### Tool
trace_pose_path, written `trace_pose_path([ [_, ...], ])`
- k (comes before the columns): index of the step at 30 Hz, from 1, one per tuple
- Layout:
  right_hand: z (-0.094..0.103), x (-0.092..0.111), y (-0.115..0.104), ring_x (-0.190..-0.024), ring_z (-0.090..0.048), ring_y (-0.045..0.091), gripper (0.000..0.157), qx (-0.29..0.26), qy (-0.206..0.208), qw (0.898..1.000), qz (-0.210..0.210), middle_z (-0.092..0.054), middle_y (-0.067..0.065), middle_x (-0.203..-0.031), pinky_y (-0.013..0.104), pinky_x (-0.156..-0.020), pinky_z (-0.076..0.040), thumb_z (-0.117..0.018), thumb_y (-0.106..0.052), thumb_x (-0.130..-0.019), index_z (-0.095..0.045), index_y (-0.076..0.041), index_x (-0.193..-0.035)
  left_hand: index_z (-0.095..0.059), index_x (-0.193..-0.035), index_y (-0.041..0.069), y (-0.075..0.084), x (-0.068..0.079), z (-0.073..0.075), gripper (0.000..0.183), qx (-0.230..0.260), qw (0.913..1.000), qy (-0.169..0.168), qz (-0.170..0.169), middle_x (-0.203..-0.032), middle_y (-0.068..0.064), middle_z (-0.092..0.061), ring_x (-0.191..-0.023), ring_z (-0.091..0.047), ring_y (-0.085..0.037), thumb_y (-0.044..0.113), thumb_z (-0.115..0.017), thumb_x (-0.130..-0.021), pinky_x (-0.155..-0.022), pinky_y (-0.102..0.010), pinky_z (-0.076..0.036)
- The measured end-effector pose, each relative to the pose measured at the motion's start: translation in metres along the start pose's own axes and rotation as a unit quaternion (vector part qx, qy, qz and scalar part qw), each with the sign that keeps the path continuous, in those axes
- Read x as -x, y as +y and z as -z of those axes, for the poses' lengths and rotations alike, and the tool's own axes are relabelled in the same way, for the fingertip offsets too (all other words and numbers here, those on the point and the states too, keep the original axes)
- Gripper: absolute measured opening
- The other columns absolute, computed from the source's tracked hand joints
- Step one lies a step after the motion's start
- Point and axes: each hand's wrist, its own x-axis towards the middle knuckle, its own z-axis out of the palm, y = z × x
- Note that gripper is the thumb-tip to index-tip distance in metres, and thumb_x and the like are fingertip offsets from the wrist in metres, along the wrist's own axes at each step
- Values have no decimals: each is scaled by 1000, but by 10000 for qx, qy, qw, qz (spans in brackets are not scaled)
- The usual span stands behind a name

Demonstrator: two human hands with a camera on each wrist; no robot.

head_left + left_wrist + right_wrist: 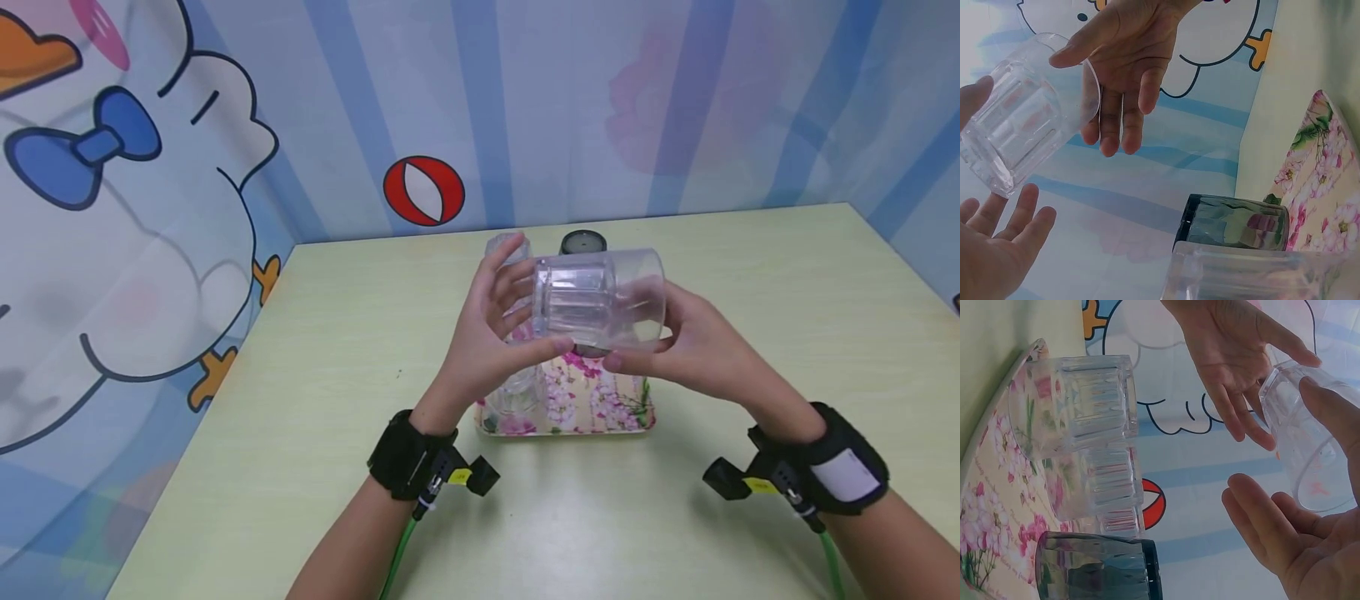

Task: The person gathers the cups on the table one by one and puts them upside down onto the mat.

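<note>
A clear, faceted drinking cup (576, 298) lies sideways in the air between both hands, its thick base to the left and its open rim to the right. The left hand (501, 321) holds the base end, thumb along the lower side, with the other fingers spread. At the rim end, the right hand (693, 342) grips the cup between thumb and fingers. In the left wrist view, the right thumb lies on the cup's (1025, 115) outer wall near the rim. The right wrist view shows the left thumb against the cup's (1310, 437) base end.
Beneath the hands sits a flowered tray (592, 400). Several clear cups (1100, 400) stand base up on it in a row, beside a dark grey cup (1094, 569). A pale table (360, 358) meets a printed backdrop (555, 108) behind and at the left.
</note>
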Motion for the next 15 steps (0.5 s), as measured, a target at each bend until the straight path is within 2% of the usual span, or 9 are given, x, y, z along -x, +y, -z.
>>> trace_pose_path([
  [3,-2,-1,2,-112,-58,19,59,37,-56,10000,-66,-55,11,-130,25,-74,-60,-77,-17,-80,-45,-9,-129,-24,-150,28,0,0,0,109,-28,10000,32,-26,-145,-12,-47,-131,-49,-26,56,-82,-63,-111,-43,-44],
  [7,-4,-1,3,-119,-56,33,61,51,-151,9998,-147,-52,14,-135,27,-74,-61,-78,-19,-80,-44,-9,-130,-24,-149,33,0,0,-1,109,-48,9999,71,-66,-144,-12,-47,-131,-49,-26,62,-81,-61,-110,-48,-43],
  [11,-6,-2,5,-120,-56,35,65,137,-224,9994,-204,-51,14,-137,28,-75,-61,-78,-24,-80,-43,-10,-133,-24,-149,34,0,1,0,106,58,9999,47,-88,-145,-12,-45,-131,-48,-27,58,-81,-63,-108,-52,-44],
  [15,-8,-3,6,-118,-57,33,67,214,-274,9993,-155,-54,13,-136,30,-75,-61,-77,-25,-80,-42,-11,-135,-23,-150,30,-1,1,1,103,212,9997,-12,-129,-146,-13,-42,-132,-47,-30,45,-84,-68,-103,-52,-48],
])
